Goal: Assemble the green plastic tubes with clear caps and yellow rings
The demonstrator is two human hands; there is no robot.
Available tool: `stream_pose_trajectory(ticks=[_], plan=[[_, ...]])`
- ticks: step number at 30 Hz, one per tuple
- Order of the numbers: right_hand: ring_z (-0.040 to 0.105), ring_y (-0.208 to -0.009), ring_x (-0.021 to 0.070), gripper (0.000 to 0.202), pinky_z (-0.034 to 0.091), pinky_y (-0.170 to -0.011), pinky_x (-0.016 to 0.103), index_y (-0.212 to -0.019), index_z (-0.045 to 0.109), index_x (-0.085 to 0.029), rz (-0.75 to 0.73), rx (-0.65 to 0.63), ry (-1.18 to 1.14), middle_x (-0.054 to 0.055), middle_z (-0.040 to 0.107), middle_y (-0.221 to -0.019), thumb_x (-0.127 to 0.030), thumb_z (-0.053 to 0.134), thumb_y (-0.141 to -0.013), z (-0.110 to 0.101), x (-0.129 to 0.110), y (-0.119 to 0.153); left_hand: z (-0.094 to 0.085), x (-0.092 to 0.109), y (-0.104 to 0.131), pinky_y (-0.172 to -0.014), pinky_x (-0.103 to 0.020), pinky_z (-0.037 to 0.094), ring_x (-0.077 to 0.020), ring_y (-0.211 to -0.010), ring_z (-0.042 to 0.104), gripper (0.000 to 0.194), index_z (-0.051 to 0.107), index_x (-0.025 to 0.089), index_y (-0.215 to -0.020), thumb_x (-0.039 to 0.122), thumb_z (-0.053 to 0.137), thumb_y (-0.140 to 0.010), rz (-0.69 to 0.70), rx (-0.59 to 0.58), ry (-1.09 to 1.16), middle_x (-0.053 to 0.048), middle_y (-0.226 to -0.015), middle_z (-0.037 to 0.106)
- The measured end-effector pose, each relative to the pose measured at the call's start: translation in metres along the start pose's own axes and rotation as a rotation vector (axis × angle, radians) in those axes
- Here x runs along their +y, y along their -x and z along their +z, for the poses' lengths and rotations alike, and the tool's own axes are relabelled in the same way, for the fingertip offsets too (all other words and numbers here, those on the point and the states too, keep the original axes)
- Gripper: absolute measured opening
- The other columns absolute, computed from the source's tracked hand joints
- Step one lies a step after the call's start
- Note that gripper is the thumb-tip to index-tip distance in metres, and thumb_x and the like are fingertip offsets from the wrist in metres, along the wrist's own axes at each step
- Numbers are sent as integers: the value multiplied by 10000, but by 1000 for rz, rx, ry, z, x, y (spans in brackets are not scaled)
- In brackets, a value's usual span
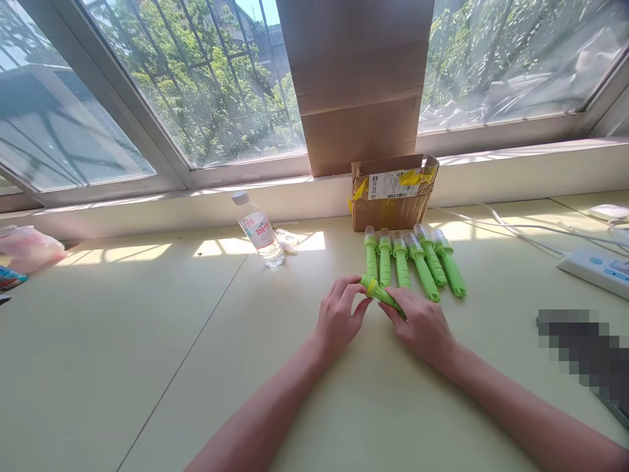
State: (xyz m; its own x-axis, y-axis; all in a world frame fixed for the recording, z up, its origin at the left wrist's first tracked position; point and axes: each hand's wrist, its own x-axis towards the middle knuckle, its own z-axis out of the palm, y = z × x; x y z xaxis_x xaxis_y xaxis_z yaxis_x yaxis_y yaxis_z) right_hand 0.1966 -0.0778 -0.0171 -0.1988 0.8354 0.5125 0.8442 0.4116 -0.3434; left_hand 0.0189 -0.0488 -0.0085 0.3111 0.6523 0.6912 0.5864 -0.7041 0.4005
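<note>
Both hands are on one green plastic handled tool (382,294) with a ribbed end and a yellow ring, tilted down to the right just above the table. My left hand (339,311) pinches its ribbed upper end between thumb and fingers. My right hand (421,324) is closed around the lower part of the handle, hiding some of it. Several similar green handled tools (401,259) with clear caps lie side by side just beyond my hands. What kind of tool they are I cannot tell.
Behind the green tools stands an open cardboard box (388,211). A water bottle (263,236) is at the back left. To the right are a power strip (597,270), white cables (525,235) and a pixelated dark object (584,351). A pink plastic bag (29,249) lies far left.
</note>
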Motion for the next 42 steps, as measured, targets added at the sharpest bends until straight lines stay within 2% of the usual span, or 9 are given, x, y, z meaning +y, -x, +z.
stream_pose_trajectory(ticks=[6, 11, 17, 22, 29, 33, 42], plan=[[609, -703, 152, 264, 380, -573, 233, -1091, 548, -193, 8, -13, -30, 33, 670, -883, -338, 460, -889, 2, 3, 0, 1, 0, 1, -780, -309, 521, -174, -971, 581, 87, 533, 204, -924, 188, 535, -838, -6, -15, -13, -61, -1040, 591], [580, -579, 142, 220, 352, -496, 232, -1051, 524, -197, 29, -15, -24, -2, 649, -756, -314, 472, -872, 3, 4, 0, 1, 0, 2, -774, -296, 520, -169, -961, 588, 95, 536, 203, -932, 188, 540, -839, 25, 4, -35, -60, -1029, 599], [576, -709, 142, 247, 334, -545, 225, -1070, 554, -192, -12, 19, 77, 24, 640, -838, -338, 436, -910, 0, -1, 0, 0, 0, 0, -782, -290, 516, -162, -958, 584, 101, 532, 200, -928, 205, 560, -832, 15, 15, -21, -54, -1023, 599], [555, -661, 141, 290, 308, -522, 238, -1047, 579, -167, -16, 31, 121, 34, 630, -784, -349, 384, -933, 1, -2, 0, 0, 0, 0, -760, -304, 525, -177, -969, 577, 163, 522, 204, -954, 254, 587, -813, -22, -24, -9, -62, -1063, 581], [597, -683, 150, 330, 362, -544, 230, -1165, 496, -168, -5, 13, 5, 31, 659, -865, -329, 487, -876, 2, 3, 1, 0, -1, 1, -785, -302, 517, -167, -966, 569, 135, 516, 207, -945, 137, 524, -830, 8, -22, -18, -53, -1039, 588], [564, -591, 138, 234, 345, -508, 229, -1068, 517, -180, 21, 18, -29, 5, 640, -772, -302, 488, -870, 3, 4, 1, 0, 0, 1, -767, -282, 513, -160, -957, 573, 150, 516, 208, -966, 144, 533, -831, 36, 6, -29, -48, -1032, 594], [564, -689, 144, 250, 314, -550, 231, -1047, 581, -199, -20, 14, 44, 20, 637, -784, -334, 413, -920, -2, -2, 0, 0, -1, 1, -773, -300, 513, -170, -964, 573, 142, 519, 208, -961, 193, 560, -826, 2, 10, 5, -56, -1036, 588]])
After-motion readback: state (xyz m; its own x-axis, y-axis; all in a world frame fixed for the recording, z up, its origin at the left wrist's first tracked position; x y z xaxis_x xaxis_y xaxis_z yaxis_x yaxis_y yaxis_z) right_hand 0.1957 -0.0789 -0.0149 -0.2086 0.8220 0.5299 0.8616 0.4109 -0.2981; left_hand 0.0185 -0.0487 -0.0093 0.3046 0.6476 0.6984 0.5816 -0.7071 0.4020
